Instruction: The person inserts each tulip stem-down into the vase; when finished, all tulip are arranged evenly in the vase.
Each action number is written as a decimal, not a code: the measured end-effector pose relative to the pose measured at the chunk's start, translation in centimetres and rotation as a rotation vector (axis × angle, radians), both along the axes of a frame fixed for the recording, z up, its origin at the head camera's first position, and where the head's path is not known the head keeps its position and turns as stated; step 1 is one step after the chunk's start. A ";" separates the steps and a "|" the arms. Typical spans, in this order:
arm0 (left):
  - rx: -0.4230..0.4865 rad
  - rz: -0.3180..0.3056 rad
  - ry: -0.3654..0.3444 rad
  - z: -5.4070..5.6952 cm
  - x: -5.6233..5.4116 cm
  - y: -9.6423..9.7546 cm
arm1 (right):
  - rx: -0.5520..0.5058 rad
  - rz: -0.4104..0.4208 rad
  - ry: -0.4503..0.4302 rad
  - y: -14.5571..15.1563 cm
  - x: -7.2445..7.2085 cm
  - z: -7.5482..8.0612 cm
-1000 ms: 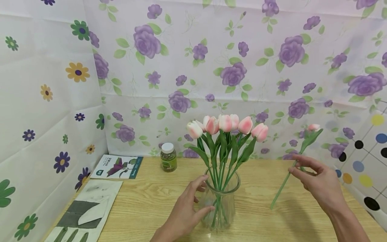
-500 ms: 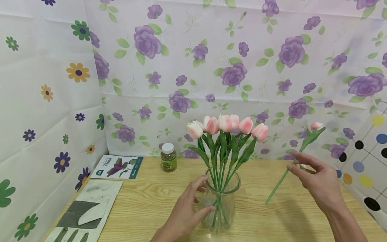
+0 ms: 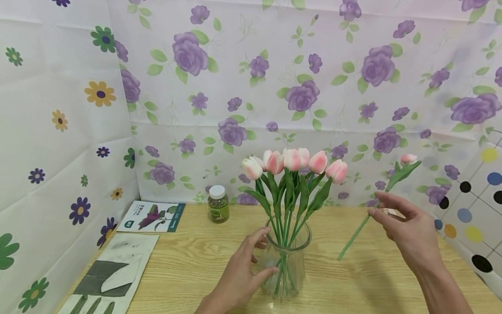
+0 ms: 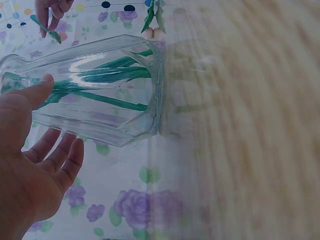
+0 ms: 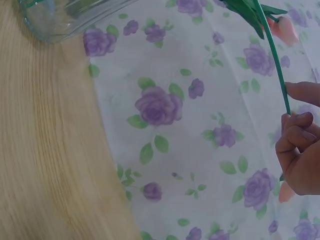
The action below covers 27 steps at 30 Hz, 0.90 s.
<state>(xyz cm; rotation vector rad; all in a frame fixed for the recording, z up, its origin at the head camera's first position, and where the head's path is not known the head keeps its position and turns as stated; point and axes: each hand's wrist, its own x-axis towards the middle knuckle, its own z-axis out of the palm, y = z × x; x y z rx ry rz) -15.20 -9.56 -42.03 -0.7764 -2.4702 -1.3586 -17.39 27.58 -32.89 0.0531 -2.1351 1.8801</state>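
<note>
A clear glass vase (image 3: pixel 300 268) stands upright on the table, holding several pink-and-white tulips (image 3: pixel 292 160) whose green stems cross inside it. My left hand (image 3: pixel 243 268) holds the vase from the left, its thumb in front and fingers round the far side; the left wrist view shows the thumb against the glass (image 4: pixel 120 115). To the right, my right hand (image 3: pixel 415 237) pinches a single tulip (image 3: pixel 357 239) by its green stem between thumb and fingertips. That tulip leans, bloom up to the right, its stem end low to the left, apart from the vase.
A small jar with a white lid (image 3: pixel 218 205) stands behind and left of the vase. A printed card (image 3: pixel 153 216) and a grey-and-white sheet (image 3: pixel 113 270) lie at the table's left edge. Floral cloth (image 3: pixel 243 100) hangs behind the wooden table (image 3: pixel 188 261).
My right hand has moved slightly left and up with the single tulip, bringing its stem end nearer the vase. My left hand and the vase have stayed in place.
</note>
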 end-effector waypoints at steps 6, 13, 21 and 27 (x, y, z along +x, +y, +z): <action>0.000 0.003 0.007 -0.1 -0.1 0.0 | -0.063 -0.001 0.040 -0.9 0.1 0.7; -0.004 -0.002 0.002 -0.2 -0.2 0.0 | -0.133 -0.025 0.080 -1.9 -0.1 1.1; 0.006 -0.001 0.013 -0.2 -0.1 0.0 | -0.187 -0.034 0.111 -3.2 0.0 1.4; 0.009 0.001 0.018 -0.2 -0.1 0.1 | -0.193 -0.099 0.156 -4.5 0.0 2.0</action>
